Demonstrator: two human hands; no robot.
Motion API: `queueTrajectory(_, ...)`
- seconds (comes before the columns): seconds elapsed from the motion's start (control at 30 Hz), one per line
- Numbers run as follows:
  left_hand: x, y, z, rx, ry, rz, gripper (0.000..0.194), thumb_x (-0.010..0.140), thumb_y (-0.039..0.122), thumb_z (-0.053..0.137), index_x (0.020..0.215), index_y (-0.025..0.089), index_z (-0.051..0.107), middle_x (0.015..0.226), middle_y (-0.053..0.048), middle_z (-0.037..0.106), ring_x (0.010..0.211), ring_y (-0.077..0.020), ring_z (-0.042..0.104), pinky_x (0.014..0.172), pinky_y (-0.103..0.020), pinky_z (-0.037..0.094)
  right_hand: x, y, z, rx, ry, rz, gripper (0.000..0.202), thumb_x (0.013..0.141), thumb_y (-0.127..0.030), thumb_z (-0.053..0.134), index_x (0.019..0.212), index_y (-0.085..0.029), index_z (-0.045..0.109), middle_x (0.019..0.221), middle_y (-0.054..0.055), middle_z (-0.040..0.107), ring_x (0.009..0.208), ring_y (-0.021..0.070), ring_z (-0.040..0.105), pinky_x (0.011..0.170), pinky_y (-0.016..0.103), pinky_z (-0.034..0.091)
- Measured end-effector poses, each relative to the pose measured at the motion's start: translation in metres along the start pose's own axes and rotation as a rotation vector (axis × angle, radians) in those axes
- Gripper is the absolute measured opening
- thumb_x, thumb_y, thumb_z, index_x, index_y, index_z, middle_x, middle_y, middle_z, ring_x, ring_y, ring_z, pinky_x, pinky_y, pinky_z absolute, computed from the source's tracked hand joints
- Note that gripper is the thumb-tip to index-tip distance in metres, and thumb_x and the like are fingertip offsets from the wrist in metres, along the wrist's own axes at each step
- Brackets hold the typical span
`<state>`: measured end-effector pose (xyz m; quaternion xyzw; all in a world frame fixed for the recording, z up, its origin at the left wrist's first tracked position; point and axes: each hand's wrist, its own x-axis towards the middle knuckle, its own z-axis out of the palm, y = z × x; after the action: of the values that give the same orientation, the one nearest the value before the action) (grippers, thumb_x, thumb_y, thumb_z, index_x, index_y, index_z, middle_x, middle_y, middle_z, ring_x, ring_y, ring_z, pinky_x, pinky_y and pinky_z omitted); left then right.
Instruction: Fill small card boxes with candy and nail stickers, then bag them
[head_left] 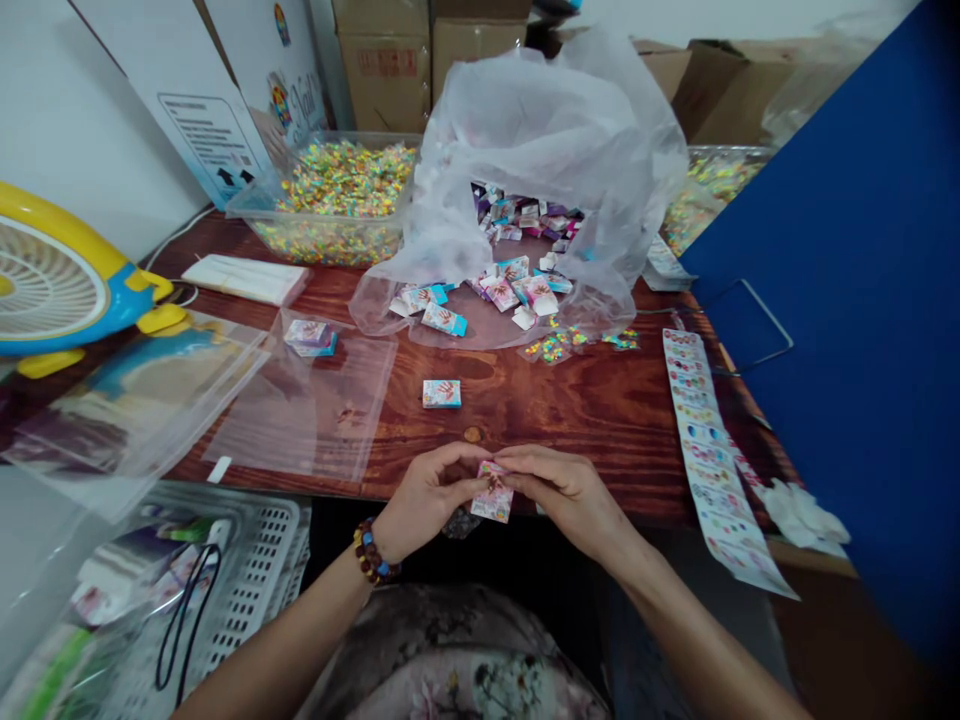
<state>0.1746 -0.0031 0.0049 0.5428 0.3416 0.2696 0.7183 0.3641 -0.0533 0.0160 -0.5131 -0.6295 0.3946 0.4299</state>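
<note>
Over the table's front edge, a small pink-and-white printed box [492, 496] is held upright between both hands. My left hand [431, 495], with a beaded bracelet at its wrist, pinches the box's left side near the top. From the other side, my right hand [566, 490] pinches its upper right edge with thumb and fingers. The fingers partly hide the top end of the box. A little beyond the hands, another small box [442, 394], white with a blue end, lies flat on the wooden table [585, 410].
An open plastic bag [555, 130] spills small boxes at the back. Bits packets [553, 346] lie before it. A clear tub [322, 245] of colourful packets, a yellow-blue fan [112, 270] and plastic bags [300, 410] are leftward. A sticker strip [705, 450] and blue panel [840, 260] stand right.
</note>
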Motion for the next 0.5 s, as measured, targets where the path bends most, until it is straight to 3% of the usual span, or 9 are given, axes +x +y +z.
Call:
queueTrajectory(0.17,0.004,-0.005,0.0,0.132,-0.01,0.005,0.022,0.082,0.028,0.065,0.101,0.017,0.064,0.091,-0.004,0.068,0.082,-0.0163,0.063,0.076,-0.028,0.05,0.005,0.008,0.002,0.092,-0.013,0.198,0.018,0.083,-0.037,0.065,0.084,-0.022,0.075,0.081,0.003,0.07,0.071,0.0156,0.066,0.061,0.024,0.055)
queueTrajectory(0.3,0.006,-0.007,0.0,0.533,0.177,0.145,0.043,0.083,0.026,0.064,0.124,0.022,0.053,0.115,-0.008,0.062,0.105,-0.021,0.059,0.092,-0.036,0.048,0.02,0.021,0.023,0.275,0.204,0.332,0.025,0.077,-0.043,0.068,0.084,-0.02,0.071,0.077,0.002,0.069,0.065,0.0158,0.064,0.057,0.026,0.056)
queueTrajectory(0.4,0.014,0.0,-0.014,0.824,0.227,0.315,0.044,0.083,0.02,0.062,0.125,0.021,0.049,0.118,-0.01,0.058,0.11,-0.0226,0.056,0.098,-0.04,0.045,0.033,0.026,0.037,0.334,0.254,0.33,0.027,0.079,-0.045,0.065,0.09,-0.02,0.069,0.086,0.004,0.071,0.072,0.0186,0.067,0.059,0.029,0.058)
queueTrajectory(0.5,0.031,0.013,-0.041,1.037,0.228,0.409,0.038,0.087,0.019,0.056,0.124,0.019,0.05,0.116,-0.011,0.06,0.109,-0.0243,0.055,0.096,-0.043,0.045,0.034,0.028,0.03,0.133,0.268,0.244,0.022,0.082,-0.039,0.062,0.094,-0.021,0.068,0.091,0.004,0.071,0.08,0.02,0.067,0.067,0.031,0.057)
